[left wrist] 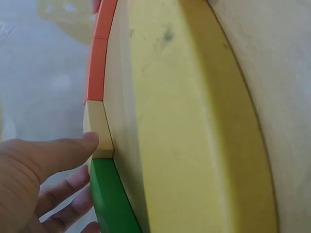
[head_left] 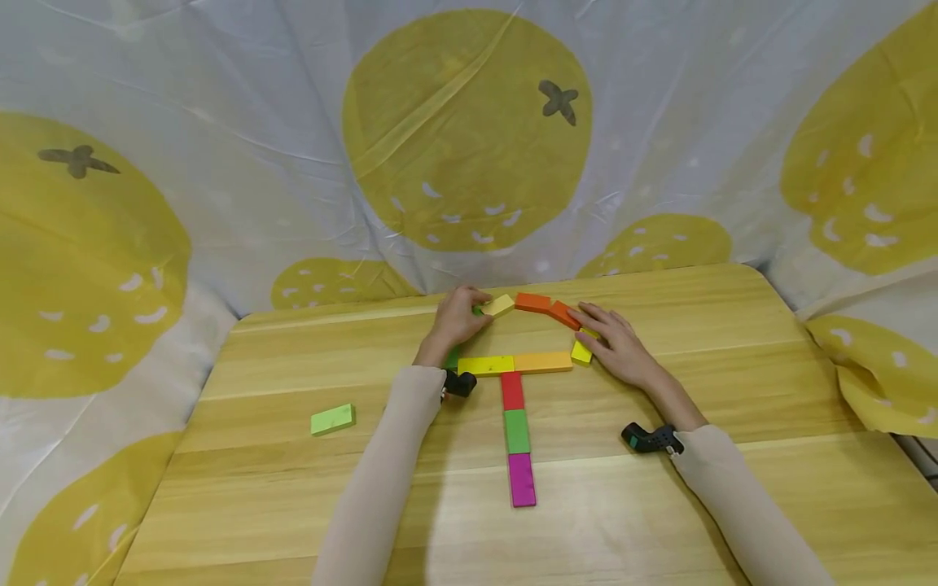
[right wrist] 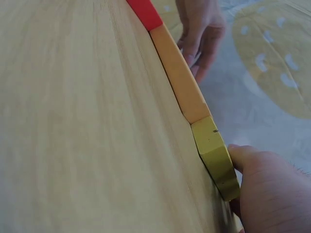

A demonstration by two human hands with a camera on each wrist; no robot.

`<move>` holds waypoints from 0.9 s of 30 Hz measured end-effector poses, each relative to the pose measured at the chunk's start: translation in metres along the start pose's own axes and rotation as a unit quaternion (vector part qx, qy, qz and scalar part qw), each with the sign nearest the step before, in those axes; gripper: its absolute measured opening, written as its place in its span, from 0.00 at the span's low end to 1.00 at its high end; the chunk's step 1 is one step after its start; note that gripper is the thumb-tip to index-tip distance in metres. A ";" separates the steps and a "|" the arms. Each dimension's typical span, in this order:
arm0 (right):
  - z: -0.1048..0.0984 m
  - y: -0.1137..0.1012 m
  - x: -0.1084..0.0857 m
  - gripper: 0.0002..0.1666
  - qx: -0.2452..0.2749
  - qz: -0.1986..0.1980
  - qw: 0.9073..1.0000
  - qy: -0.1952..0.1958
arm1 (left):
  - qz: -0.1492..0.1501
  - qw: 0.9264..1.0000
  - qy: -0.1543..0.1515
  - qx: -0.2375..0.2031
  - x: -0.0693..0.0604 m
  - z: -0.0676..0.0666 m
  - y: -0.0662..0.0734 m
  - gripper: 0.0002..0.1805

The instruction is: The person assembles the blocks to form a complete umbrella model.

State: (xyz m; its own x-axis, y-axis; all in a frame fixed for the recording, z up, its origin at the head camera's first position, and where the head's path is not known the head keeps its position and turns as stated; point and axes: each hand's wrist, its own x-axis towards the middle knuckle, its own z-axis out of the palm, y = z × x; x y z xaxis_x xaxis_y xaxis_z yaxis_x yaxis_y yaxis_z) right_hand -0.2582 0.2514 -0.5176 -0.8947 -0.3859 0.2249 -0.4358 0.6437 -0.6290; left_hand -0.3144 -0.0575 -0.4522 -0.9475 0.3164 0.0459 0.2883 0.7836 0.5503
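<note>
In the head view, my left hand (head_left: 456,317) pinches the left end of a cream block (head_left: 500,307); in the left wrist view the thumb lies on the cream block (left wrist: 99,126), with other fingers behind a green block (left wrist: 114,196). My right hand (head_left: 621,348) lies with extended fingers at the arc's right side, fingertips by an orange-red block (head_left: 564,314) and thumb at a yellow block (head_left: 581,352). Another orange-red block (head_left: 532,303) sits between them, touching the cream one. Below the arc, a yellow block (head_left: 486,365) and an orange block (head_left: 542,362) form a straight row.
Under the row, a red block (head_left: 513,391), a green block (head_left: 516,431) and a magenta block (head_left: 522,480) stand in a column. A light green block (head_left: 333,419) lies apart on the left of the wooden table (head_left: 256,488). A patterned cloth (head_left: 293,163) hangs behind.
</note>
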 end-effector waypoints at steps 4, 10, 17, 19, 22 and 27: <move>0.000 -0.001 0.000 0.30 -0.001 0.001 1.000 0.000 | -0.008 1.000 0.005 -0.002 0.002 0.002 -0.001 0.20; 0.000 0.000 0.000 0.30 -0.002 0.004 1.000 0.000 | -0.008 1.000 0.008 -0.007 0.003 0.004 -0.004 0.19; 0.000 -0.001 0.001 0.30 0.000 0.005 1.000 -0.001 | -0.013 1.000 0.002 -0.010 0.004 0.003 -0.006 0.19; 0.000 -0.001 0.000 0.30 0.001 0.006 1.000 -0.001 | -0.012 1.000 0.001 -0.012 0.004 0.003 -0.006 0.19; 0.000 -0.001 0.000 0.30 0.000 0.005 1.000 0.001 | -0.009 1.000 0.001 -0.015 0.003 0.003 -0.006 0.20; 0.000 0.000 0.000 0.31 -0.003 0.002 1.000 0.002 | -0.002 1.000 -0.001 -0.015 -0.002 -0.001 -0.009 0.25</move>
State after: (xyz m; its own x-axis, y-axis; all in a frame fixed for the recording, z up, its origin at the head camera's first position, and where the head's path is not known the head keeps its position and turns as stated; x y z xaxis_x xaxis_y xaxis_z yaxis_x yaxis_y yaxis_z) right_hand -0.2581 0.2516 -0.5172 -0.8971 -0.3804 0.2246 -0.4320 0.6489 -0.6264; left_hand -0.3149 -0.0657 -0.4560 -0.9484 0.3142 0.0427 0.2806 0.7686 0.5750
